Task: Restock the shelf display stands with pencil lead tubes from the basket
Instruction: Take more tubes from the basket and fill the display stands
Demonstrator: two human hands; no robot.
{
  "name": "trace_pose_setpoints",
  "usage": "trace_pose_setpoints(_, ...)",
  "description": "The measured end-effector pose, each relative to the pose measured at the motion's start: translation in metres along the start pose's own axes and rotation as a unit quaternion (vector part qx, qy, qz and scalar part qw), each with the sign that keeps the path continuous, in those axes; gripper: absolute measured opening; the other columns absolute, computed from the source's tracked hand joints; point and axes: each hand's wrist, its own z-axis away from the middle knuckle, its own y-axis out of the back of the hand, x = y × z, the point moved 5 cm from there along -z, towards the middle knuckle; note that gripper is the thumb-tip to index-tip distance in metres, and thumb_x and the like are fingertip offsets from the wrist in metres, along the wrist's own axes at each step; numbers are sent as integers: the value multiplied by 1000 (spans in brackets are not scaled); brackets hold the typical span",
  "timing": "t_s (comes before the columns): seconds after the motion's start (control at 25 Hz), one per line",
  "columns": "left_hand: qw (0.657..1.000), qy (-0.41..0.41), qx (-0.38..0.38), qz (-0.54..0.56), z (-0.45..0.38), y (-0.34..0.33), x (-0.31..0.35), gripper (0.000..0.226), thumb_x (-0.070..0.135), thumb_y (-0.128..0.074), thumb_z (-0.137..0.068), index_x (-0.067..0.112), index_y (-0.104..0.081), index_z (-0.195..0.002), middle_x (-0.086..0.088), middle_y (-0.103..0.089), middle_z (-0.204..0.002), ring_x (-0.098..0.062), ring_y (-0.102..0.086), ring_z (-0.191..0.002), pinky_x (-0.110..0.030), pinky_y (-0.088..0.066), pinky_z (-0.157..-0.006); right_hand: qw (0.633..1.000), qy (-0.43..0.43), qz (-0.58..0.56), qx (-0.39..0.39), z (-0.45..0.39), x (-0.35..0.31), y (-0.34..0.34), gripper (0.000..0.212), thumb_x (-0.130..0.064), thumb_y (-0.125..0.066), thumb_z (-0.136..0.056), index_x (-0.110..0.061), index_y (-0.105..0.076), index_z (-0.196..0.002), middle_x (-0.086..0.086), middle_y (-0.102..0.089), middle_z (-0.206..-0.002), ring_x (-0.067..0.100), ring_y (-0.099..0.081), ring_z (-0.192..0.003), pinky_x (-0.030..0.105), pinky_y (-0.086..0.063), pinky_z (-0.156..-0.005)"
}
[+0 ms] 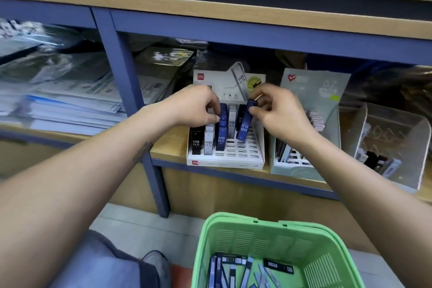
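Head view: my right hand (278, 113) pinches a flat blue plastic lead tube (245, 124), tilted over the white cardboard display stand (236, 162) on the wooden shelf (168, 147). My left hand (194, 106) curls on the standing blue tubes (221, 133) there. The green slotted plastic basket (233, 236) below holds loose tubes (233, 269).

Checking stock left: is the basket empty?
No. Several lead tubes lie loose on the green basket's floor.
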Motion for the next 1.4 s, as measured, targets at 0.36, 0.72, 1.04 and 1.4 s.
trace_pose_setpoints(0.36,997,-63,-41,-27,8,-10,-13,30,32,-72,-89,24,-73,-118,6,-72,-117,-14,-63,-110,-32,-49,-96,995,11,-50,-86,10,-20,-43,19,-4,-71,-90,-19,-66,-100,8,-67,-85,9,-68,-66,20,-55,-68)
trace_pose_setpoints(0.72,996,-55,-59,-41,7,-13,-15,31,32,-71,-90,25,-72,-120,7,-70,-121,-16,-61,-113,-36,-48,-100,997,30,-26,-60,13,-19,-44,19,-11,-75,-89,-23,-69,-102,2,-70,-86,14,-65,-75,20,-55,-70)
trace_pose_setpoints(1.04,997,-31,-14,64,9,0,-9,41,30,-75,-87,16,-68,-125,1,-71,-114,-15,-66,-105,-31,-53,-93,979,4,-186,-88,15,-18,-40,27,-1,-65,-94,-18,-73,-114,-1,-69,-92,9,-64,-81,24,-56,-80)
trace_pose_setpoints(1.4,930,82,75,350,14,17,-15,5,-6,-71,-86,-2,-70,-84,-14,-69,-64,-14,-66,-51,-21,-55,-53,955,-53,-272,-104,14,-14,-38,22,0,-72,-89,-5,-64,-110,9,-71,-87,22,-70,-70,29,-58,-64)
